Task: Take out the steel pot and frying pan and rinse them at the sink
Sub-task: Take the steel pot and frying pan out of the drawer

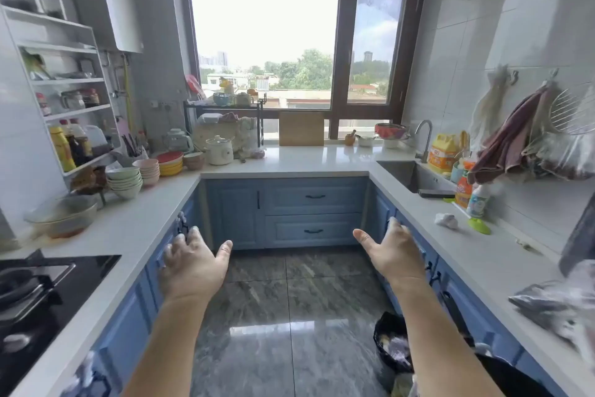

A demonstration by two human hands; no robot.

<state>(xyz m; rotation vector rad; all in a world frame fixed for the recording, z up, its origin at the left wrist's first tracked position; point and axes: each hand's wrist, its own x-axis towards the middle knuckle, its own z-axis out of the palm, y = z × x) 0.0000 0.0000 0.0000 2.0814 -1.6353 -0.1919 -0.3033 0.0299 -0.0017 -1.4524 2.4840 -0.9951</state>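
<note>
Both my hands are stretched out in front of me over the grey floor, between the blue cabinets. My left hand [190,263] is open with the fingers spread and holds nothing. My right hand [394,252] is open too, thumb pointing left, and is empty. The steel sink [406,175] is set into the white counter at the right, with a curved tap [424,136] behind it. No steel pot or frying pan is visible; the cabinet doors and drawers [314,213] are closed.
Stacked bowls [125,181] and a glass bowl [62,215] stand on the left counter, beside a black hob [48,297]. Bottles [476,200] and hanging cloths [512,139] crowd the wall by the sink. A black bin [391,345] stands on the floor at the right.
</note>
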